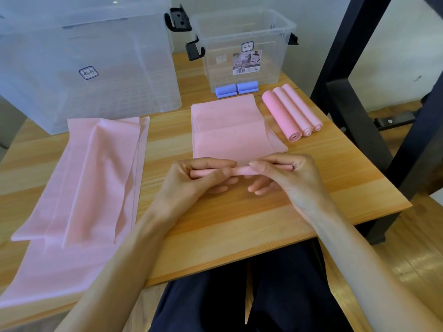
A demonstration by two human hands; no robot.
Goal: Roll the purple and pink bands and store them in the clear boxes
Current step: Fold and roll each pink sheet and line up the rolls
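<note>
A pink band (230,125) lies folded flat in the middle of the wooden table (239,219). Its near end is wound into a thin roll (241,170). My left hand (199,178) pinches the roll's left part and my right hand (282,174) pinches its right part. Three rolled pink bands (291,112) lie side by side at the right. Two rolled purple bands (236,89) sit in front of the small clear box (244,47). A large clear box (81,61) stands at the back left.
A loose pile of pink bands (96,178) covers the left of the table and hangs over its near edge. A black metal frame (354,92) rises just right of the table. Black latches (178,19) stick out from the boxes.
</note>
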